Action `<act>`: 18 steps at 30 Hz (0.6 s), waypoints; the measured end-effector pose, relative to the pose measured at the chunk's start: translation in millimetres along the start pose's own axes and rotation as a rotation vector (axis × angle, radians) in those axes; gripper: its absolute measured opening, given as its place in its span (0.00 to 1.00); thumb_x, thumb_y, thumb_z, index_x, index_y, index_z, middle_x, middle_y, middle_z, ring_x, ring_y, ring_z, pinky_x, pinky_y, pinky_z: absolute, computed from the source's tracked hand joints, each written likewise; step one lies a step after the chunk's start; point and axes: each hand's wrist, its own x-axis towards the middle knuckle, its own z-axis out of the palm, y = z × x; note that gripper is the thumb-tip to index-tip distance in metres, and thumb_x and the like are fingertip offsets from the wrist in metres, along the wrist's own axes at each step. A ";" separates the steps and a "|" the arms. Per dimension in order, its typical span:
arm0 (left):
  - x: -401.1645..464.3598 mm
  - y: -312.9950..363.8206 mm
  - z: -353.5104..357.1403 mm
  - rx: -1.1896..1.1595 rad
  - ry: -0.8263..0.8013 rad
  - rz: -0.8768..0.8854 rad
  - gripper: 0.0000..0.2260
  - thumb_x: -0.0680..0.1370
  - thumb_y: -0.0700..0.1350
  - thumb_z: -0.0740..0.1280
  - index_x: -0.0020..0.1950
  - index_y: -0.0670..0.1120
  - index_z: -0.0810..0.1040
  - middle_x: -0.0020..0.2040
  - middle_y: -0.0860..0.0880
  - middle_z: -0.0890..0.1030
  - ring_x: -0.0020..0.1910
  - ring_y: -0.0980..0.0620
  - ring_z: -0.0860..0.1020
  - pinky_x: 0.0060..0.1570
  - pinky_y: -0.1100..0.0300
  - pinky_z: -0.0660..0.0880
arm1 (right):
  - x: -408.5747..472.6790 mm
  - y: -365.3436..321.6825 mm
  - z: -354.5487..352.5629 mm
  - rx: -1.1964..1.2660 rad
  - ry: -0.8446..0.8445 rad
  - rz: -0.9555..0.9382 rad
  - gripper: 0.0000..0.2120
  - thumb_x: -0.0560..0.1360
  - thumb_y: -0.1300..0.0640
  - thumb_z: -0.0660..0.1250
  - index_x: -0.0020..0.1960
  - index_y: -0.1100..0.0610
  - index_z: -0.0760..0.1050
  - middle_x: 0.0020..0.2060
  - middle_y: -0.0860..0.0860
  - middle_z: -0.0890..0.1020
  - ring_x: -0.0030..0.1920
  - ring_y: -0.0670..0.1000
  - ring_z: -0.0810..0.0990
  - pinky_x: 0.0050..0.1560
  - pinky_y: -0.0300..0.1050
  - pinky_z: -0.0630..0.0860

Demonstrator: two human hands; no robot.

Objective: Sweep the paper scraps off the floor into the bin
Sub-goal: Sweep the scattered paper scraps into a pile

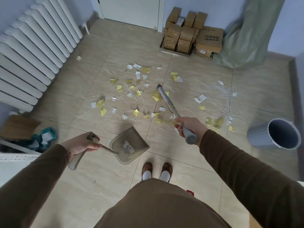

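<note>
Yellow and white paper scraps (136, 92) and thin white strips lie scattered over the tiled floor ahead of me. My right hand (189, 125) grips the grey handle of a broom (166, 99), whose head rests on the floor among the scraps. My left hand (82, 143) holds the handle of a translucent grey dustpan (130, 145), which sits low in front of my feet with its mouth toward the scraps. A grey ribbed bin (276, 134) stands open at the right, with more scraps (217, 122) just to its left.
A white radiator (36, 46) runs along the left wall. Stacked cardboard boxes (190, 35) and a green plastic-covered object (246, 38) stand at the back. A cardboard piece and a teal bag (44, 137) lie at the left. My slippered feet (156, 170) stand below.
</note>
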 end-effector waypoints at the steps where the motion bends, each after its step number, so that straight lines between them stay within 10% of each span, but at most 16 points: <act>1: -1.9 -4.6 -0.4 0.007 -0.011 -0.007 0.20 0.70 0.33 0.77 0.59 0.36 0.76 0.61 0.31 0.77 0.50 0.43 0.81 0.48 0.60 0.82 | 0.0 1.8 -1.0 -0.001 -0.003 -0.001 0.11 0.79 0.54 0.68 0.49 0.62 0.74 0.37 0.53 0.76 0.29 0.44 0.72 0.22 0.33 0.74; 7: -9.4 -1.5 -15.3 -0.045 -0.076 -0.180 0.35 0.63 0.55 0.82 0.61 0.35 0.78 0.58 0.35 0.80 0.55 0.38 0.80 0.61 0.46 0.77 | -1.6 9.5 -0.6 -0.060 0.018 -0.019 0.12 0.78 0.54 0.69 0.53 0.63 0.75 0.35 0.52 0.76 0.27 0.44 0.71 0.22 0.33 0.74; 15: 13.5 -6.8 -18.0 0.096 -0.055 -0.344 0.24 0.74 0.45 0.74 0.67 0.38 0.74 0.60 0.37 0.77 0.41 0.44 0.78 0.36 0.54 0.82 | -2.7 12.3 7.3 -0.088 -0.001 -0.010 0.11 0.79 0.54 0.68 0.51 0.62 0.73 0.33 0.51 0.75 0.26 0.44 0.71 0.22 0.32 0.73; 18: 18.7 0.1 -14.1 0.205 -0.012 -0.310 0.28 0.76 0.50 0.73 0.72 0.41 0.71 0.68 0.38 0.75 0.49 0.43 0.78 0.42 0.52 0.78 | -2.3 9.9 16.3 -0.093 -0.020 -0.007 0.10 0.79 0.55 0.69 0.51 0.62 0.73 0.35 0.52 0.76 0.25 0.43 0.71 0.22 0.33 0.73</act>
